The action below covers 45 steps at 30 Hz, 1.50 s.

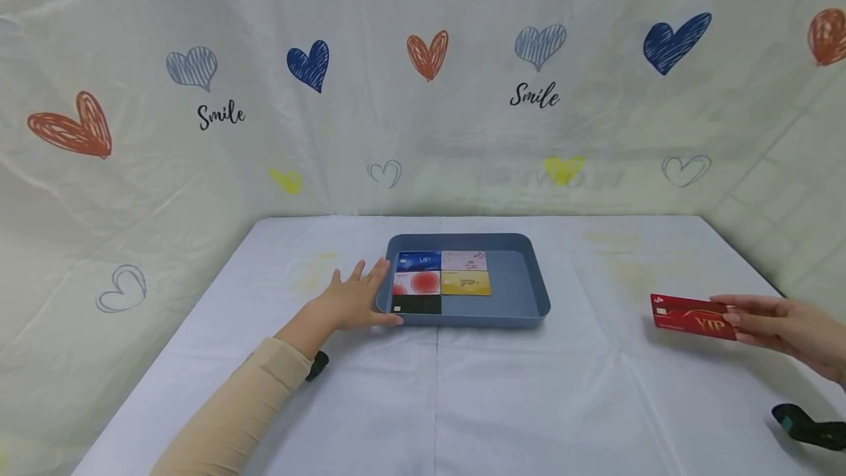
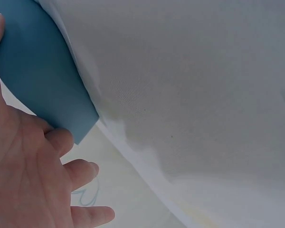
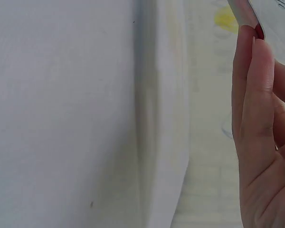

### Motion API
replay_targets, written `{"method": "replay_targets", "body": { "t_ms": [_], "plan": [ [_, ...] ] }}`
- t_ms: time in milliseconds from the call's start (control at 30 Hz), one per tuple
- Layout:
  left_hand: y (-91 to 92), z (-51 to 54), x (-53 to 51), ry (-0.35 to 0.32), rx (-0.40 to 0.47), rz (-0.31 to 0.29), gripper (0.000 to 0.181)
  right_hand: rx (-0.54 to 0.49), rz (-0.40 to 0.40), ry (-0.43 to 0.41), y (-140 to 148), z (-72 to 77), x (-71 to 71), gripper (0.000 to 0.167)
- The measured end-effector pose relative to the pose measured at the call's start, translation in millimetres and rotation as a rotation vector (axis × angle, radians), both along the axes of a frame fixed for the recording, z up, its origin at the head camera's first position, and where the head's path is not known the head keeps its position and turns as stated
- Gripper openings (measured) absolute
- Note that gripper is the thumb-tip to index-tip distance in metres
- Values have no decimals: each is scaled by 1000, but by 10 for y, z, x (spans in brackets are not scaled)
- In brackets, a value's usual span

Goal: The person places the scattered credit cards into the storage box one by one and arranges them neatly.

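A blue-grey tray (image 1: 518, 285) stands on the table with several cards laid in rows at its left: a blue VIP card (image 1: 419, 261), a pale patterned card (image 1: 464, 261), a white card with red circles (image 1: 416, 283), a yellow card (image 1: 465, 283) and a black card (image 1: 416, 304). My left hand (image 1: 353, 303) rests at the tray's left edge, fingers spread; the left wrist view shows it against the tray wall (image 2: 42, 71). Off to the right, my right hand (image 1: 783, 329) pinches a red VIP card (image 1: 690, 316) by its right end, above the table. In the right wrist view only the card's edge (image 3: 247, 14) shows.
White cloth (image 1: 529, 402) covers the table. A pale curtain (image 1: 370, 116) with hearts and "Smile" prints hangs behind. Black straps show by the left wrist (image 1: 318, 366) and below the right hand (image 1: 809, 426).
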<state>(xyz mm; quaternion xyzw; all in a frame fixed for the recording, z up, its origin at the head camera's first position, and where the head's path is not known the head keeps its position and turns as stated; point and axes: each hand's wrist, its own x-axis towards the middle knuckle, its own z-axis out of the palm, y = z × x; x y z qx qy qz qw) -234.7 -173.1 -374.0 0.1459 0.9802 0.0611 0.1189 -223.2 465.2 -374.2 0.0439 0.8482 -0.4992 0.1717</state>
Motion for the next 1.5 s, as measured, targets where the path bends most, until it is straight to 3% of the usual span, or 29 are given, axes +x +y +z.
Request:
{"method": "replay_targets", "body": {
  "t_ms": [133,567,967,1200,1500],
  "plan": [
    [-4,-7,-5,7,-3,-4,114,-34,10,55,-76,42,-55,41],
    [-21,-62,-45,11,-4,-12,115,-214,56,80,-345,119,-262,40],
    [-41,-102,-81,13,-25,-13,116,-601,71,67,-619,59,-446,43],
    [-34,-84,-68,1,-16,-4,116,-545,44,14,-929,169,-530,38],
    [-35,-106,-75,-1,-7,6,117,-379,113,56,-1379,173,-607,29]
  ]
}}
